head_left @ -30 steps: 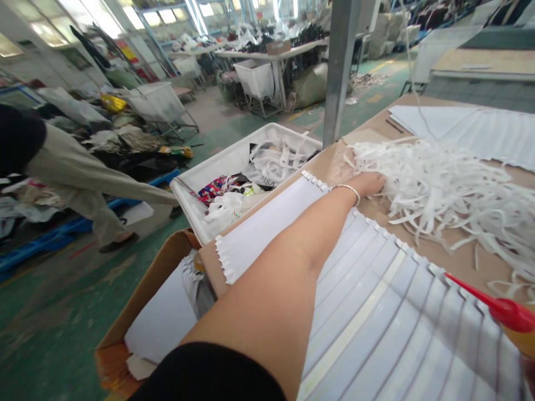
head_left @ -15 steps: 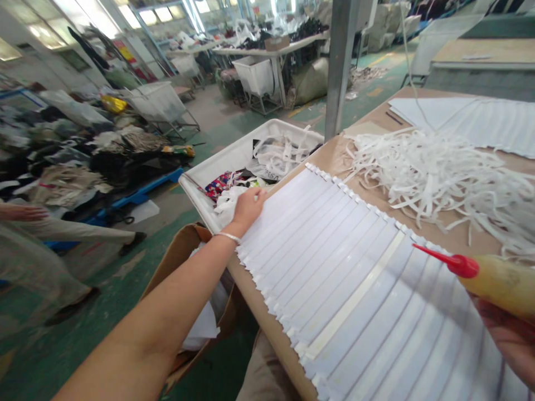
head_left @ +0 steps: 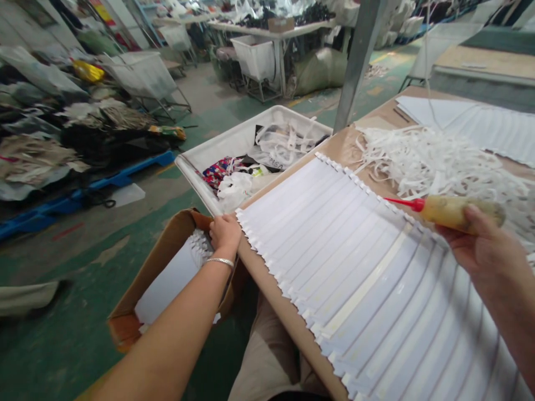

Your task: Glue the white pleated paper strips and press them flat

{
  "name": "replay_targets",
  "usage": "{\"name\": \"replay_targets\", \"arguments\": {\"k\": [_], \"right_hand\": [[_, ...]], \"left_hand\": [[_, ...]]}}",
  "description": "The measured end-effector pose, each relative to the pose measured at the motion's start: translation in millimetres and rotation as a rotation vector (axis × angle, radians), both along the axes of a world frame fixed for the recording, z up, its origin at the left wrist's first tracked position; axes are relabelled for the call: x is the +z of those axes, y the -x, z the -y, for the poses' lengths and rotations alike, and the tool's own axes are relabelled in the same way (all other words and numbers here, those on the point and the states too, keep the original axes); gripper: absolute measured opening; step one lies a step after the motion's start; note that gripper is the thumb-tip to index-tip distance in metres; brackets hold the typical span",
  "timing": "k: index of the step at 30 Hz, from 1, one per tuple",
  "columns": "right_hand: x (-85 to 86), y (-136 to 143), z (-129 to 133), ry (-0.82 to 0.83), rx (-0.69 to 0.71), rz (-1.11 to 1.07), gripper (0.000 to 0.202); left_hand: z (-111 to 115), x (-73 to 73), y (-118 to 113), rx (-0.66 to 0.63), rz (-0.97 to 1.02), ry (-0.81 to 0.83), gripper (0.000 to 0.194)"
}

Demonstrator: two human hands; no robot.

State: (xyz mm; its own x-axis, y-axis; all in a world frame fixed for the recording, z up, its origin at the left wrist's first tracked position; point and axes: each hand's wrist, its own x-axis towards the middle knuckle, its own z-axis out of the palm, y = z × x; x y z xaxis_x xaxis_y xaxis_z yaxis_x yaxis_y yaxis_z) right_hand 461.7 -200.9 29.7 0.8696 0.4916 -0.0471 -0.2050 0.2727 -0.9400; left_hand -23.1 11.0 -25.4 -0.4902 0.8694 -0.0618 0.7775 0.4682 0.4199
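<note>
My right hand point(head_left: 480, 245) is closed around a glue bottle point(head_left: 455, 213), a yellowish squeeze bottle with a long red nozzle pointing left. It hovers above a row of overlapping white sheets point(head_left: 334, 239), fanned out in narrow steps, with small white tabs along both side edges. One cream-coloured strip point(head_left: 368, 281) lies across the row. My left hand point(head_left: 225, 235), with a bracelet on the wrist, has its fingers curled at the table's near left corner, just beside the first sheet. Part of its fingers is hidden.
A tangle of white strips point(head_left: 434, 161) lies at the table's far side, near more fanned sheets point(head_left: 480, 120). Beyond the left edge stands a white bin point(head_left: 196, 181) with bags and scraps. Below is a cardboard box point(head_left: 167, 267) holding white sheets. A metal post point(head_left: 361, 64) rises behind.
My left hand has slid from the first sheet's edge back toward the table corner. My right hand has brought the glue bottle left and up. A walking person has mostly left view at left.
</note>
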Motion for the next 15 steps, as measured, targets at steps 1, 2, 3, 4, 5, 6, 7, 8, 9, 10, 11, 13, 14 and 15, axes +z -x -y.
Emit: {"name": "replay_targets", "arguments": {"k": [1,2,3,4,5,6,7,8,9,10,11,13,14,15], "right_hand": [[-0.3,-1.7,-8.0,-0.004,0.012,0.023,0.044],[-0.3,-2.6,-14.9,0.002,0.029,0.043,0.043],[-0.2,-2.9,-20.7,0.011,0.040,0.058,0.042],[0.0,-2.7,-25.5,0.018,0.029,0.069,0.041],[0.1,-2.3,-29.2,0.023,0.021,0.076,0.041],[0.2,-2.0,-32.1,0.025,0.013,0.084,0.041],[0.1,-1.7,-34.2,0.026,0.010,0.091,0.043],[-0.2,-1.7,-35.8,0.029,0.009,0.099,0.045],[-0.6,-1.9,-37.0,0.036,0.008,0.106,0.048],[-1.2,-2.3,-37.9,0.045,0.008,0.111,0.052],[-2.1,-2.9,-38.6,0.055,0.012,0.115,0.055],[-4.3,-4.5,-39.5,0.078,0.027,0.129,0.059],[-5.6,-5.2,-39.5,0.088,0.027,0.140,0.060],[-6.8,-5.6,-39.2,0.095,0.025,0.150,0.061]], "left_hand": [[1.1,1.2,-0.6,-0.005,0.001,-0.008,0.041],[2.2,2.2,-0.8,-0.011,0.000,-0.016,0.043],[3.1,2.9,-0.6,-0.018,-0.002,-0.022,0.043],[3.7,3.1,-0.3,-0.025,-0.005,-0.027,0.044],[3.9,2.8,0.1,-0.030,-0.010,-0.032,0.044],[3.8,2.3,0.6,-0.035,-0.015,-0.036,0.044],[3.4,1.4,1.1,-0.039,-0.020,-0.040,0.044],[2.8,0.4,1.7,-0.042,-0.025,-0.043,0.045],[2.1,-0.8,2.3,-0.045,-0.029,-0.046,0.045],[1.3,-2.0,2.9,-0.049,-0.033,-0.048,0.045],[0.6,-3.1,3.6,-0.053,-0.036,-0.050,0.045],[-0.6,-5.1,4.9,-0.060,-0.043,-0.054,0.046],[-1.2,-5.9,5.5,-0.062,-0.047,-0.056,0.046],[-1.7,-6.6,5.9,-0.062,-0.050,-0.057,0.046]]}}
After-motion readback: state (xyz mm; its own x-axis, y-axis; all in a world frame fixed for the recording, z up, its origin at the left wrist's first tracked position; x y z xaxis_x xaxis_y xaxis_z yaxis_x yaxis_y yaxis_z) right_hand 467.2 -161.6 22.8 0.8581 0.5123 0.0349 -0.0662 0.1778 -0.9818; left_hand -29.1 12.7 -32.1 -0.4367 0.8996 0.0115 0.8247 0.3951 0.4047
